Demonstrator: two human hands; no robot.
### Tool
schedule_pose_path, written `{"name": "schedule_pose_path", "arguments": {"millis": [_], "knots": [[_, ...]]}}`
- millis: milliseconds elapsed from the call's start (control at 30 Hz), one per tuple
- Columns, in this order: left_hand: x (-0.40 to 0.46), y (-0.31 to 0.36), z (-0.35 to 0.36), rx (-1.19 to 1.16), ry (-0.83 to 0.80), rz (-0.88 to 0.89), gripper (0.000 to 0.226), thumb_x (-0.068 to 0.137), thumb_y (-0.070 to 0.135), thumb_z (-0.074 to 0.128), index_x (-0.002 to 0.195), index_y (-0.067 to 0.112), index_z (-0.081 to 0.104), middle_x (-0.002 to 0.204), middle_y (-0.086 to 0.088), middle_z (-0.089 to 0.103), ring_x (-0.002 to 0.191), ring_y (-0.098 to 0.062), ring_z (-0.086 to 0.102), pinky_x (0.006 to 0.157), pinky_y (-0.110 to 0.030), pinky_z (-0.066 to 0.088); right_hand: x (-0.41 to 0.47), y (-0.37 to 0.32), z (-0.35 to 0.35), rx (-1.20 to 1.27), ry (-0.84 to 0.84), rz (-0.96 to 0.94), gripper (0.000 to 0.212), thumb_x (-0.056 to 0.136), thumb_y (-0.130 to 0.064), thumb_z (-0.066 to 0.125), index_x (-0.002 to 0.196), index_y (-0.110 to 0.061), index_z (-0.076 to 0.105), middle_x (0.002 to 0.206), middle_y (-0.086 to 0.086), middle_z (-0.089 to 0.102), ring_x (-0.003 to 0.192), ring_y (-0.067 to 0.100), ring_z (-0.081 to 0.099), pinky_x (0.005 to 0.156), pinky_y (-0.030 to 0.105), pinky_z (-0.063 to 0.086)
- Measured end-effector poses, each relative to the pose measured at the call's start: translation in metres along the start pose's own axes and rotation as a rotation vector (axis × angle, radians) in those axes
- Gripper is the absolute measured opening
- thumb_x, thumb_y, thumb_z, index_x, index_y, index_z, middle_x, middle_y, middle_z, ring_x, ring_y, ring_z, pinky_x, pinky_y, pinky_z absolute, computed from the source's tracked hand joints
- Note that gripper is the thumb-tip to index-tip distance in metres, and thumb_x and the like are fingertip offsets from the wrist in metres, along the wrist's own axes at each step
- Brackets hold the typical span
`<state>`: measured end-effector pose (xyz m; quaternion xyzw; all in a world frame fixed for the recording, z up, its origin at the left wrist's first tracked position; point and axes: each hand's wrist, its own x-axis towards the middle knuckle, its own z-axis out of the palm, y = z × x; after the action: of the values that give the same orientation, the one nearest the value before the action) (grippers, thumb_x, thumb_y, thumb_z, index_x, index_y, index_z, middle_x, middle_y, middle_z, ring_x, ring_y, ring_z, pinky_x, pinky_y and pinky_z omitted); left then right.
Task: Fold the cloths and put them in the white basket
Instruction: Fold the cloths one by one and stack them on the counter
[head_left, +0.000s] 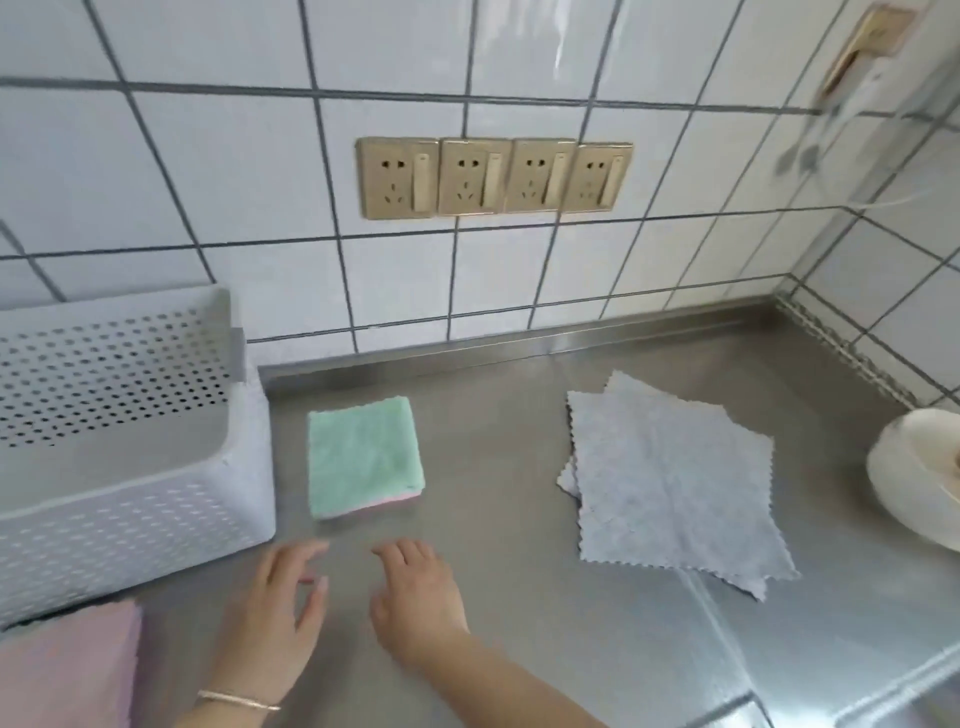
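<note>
So the green cloth (365, 462) was already folded into a neat square, pink edge peeking out underneath, sitting on the steel counter (498, 467) just right of the white basket (130, 499), probably parked there for an easy drop-in. The basket looked empty as far as I could see. Both the left hand (283, 608) and right hand (415, 597) hovered near the cloth, fingers spread, gripping nothing. The grey cloths (670, 483) lay flat and unfolded further right, overlapping. No readable brand or writing anywhere, not even on the wall sockets (493, 176).

A kitchen: steel counter (519, 467), white tiled wall (208, 156), row of sockets (493, 176).
</note>
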<state>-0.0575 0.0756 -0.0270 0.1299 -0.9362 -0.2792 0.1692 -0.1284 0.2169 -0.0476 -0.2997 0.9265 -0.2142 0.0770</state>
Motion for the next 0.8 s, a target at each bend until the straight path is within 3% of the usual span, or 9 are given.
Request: {"name": "schedule_pose_path", "arguments": {"millis": [67, 133, 200, 300, 400, 500, 600, 700, 800], "knots": [[0.016, 0.032, 0.047, -0.071, -0.12, 0.049, 0.032, 0.073, 0.043, 0.037, 0.103, 0.036, 0.046, 0.098, 0.02, 0.045, 0.088, -0.001, 0.053, 0.059, -0.029, 0.051, -0.017, 0.065, -0.022, -0.015, 0.106, 0.117, 0.045, 0.057, -0.031, 0.036, 0.096, -0.027, 0.058, 0.08, -0.012, 0.061, 0.073, 0.01, 0.062, 0.058, 0.015, 0.051], [0.022, 0.052, 0.083, -0.08, -0.233, 0.079, 0.033, 0.072, 0.045, 0.036, 0.104, 0.04, 0.045, 0.09, 0.03, 0.051, 0.082, 0.0, 0.056, 0.062, -0.031, 0.053, -0.034, 0.114, -0.044, -0.063, 0.174, 0.194, 0.044, 0.055, -0.031, 0.037, 0.097, -0.031, 0.049, 0.078, -0.018, 0.061, 0.07, 0.005, 0.06, 0.057, 0.012, 0.049], [0.029, 0.088, 0.132, -0.06, -0.36, 0.172, 0.029, 0.073, 0.043, 0.036, 0.101, 0.04, 0.045, 0.085, 0.025, 0.058, 0.072, 0.001, 0.061, 0.062, -0.029, 0.055, -0.056, 0.173, -0.068, -0.079, 0.195, 0.307, 0.043, 0.054, -0.03, 0.04, 0.096, -0.031, 0.049, 0.08, -0.018, 0.063, 0.073, 0.004, 0.062, 0.057, 0.011, 0.05], [0.036, 0.144, 0.18, 0.034, -0.453, 0.377, 0.021, 0.07, 0.036, 0.042, 0.09, 0.036, 0.048, 0.075, 0.016, 0.063, 0.063, -0.006, 0.065, 0.051, -0.02, 0.052, -0.08, 0.232, -0.083, -0.103, 0.191, 0.363, 0.044, 0.055, -0.027, 0.036, 0.09, -0.027, 0.063, 0.087, -0.012, 0.066, 0.08, 0.009, 0.066, 0.059, 0.016, 0.052], [0.051, 0.193, 0.214, 0.221, -0.463, 0.579, 0.024, 0.054, 0.038, 0.065, 0.077, 0.034, 0.058, 0.068, 0.014, 0.062, 0.059, -0.008, 0.063, 0.047, -0.016, 0.047, -0.087, 0.267, -0.086, -0.13, 0.134, 0.307, 0.043, 0.06, -0.024, 0.041, 0.1, -0.026, 0.057, 0.098, -0.01, 0.066, 0.097, 0.01, 0.06, 0.074, 0.019, 0.05], [0.06, 0.219, 0.243, 0.362, -0.549, 0.631, 0.041, 0.035, 0.042, 0.079, 0.07, 0.028, 0.064, 0.071, 0.009, 0.061, 0.058, -0.012, 0.063, 0.047, -0.019, 0.051, -0.09, 0.289, -0.083, -0.133, 0.096, 0.219, 0.044, 0.066, -0.02, 0.044, 0.107, -0.023, 0.059, 0.104, -0.009, 0.065, 0.101, 0.011, 0.06, 0.085, 0.021, 0.038], [0.061, 0.227, 0.256, 0.447, -0.618, 0.615, 0.047, 0.025, 0.044, 0.079, 0.063, 0.024, 0.061, 0.067, 0.007, 0.059, 0.054, -0.012, 0.06, 0.043, -0.017, 0.047, -0.092, 0.296, -0.082, -0.133, 0.104, 0.168, 0.044, 0.068, -0.02, 0.044, 0.108, -0.021, 0.063, 0.102, -0.008, 0.065, 0.097, 0.013, 0.061, 0.085, 0.024, 0.035], [0.062, 0.231, 0.264, 0.49, -0.608, 0.601, 0.047, 0.021, 0.032, 0.082, 0.062, 0.021, 0.06, 0.065, 0.004, 0.058, 0.053, -0.015, 0.06, 0.041, -0.019, 0.044, -0.091, 0.305, -0.083, -0.151, 0.142, 0.111, 0.04, 0.071, -0.019, 0.045, 0.105, -0.02, 0.064, 0.096, -0.007, 0.065, 0.091, 0.014, 0.061, 0.079, 0.024, 0.035], [0.065, 0.235, 0.269, 0.537, -0.554, 0.62, 0.028, 0.035, 0.017, 0.075, 0.059, 0.019, 0.06, 0.061, 0.001, 0.059, 0.051, -0.018, 0.059, 0.039, -0.02, 0.044, -0.089, 0.313, -0.083, -0.181, 0.16, 0.077, 0.039, 0.069, -0.018, 0.046, 0.102, -0.02, 0.066, 0.092, -0.008, 0.065, 0.084, 0.015, 0.062, 0.074, 0.025, 0.034]]}}
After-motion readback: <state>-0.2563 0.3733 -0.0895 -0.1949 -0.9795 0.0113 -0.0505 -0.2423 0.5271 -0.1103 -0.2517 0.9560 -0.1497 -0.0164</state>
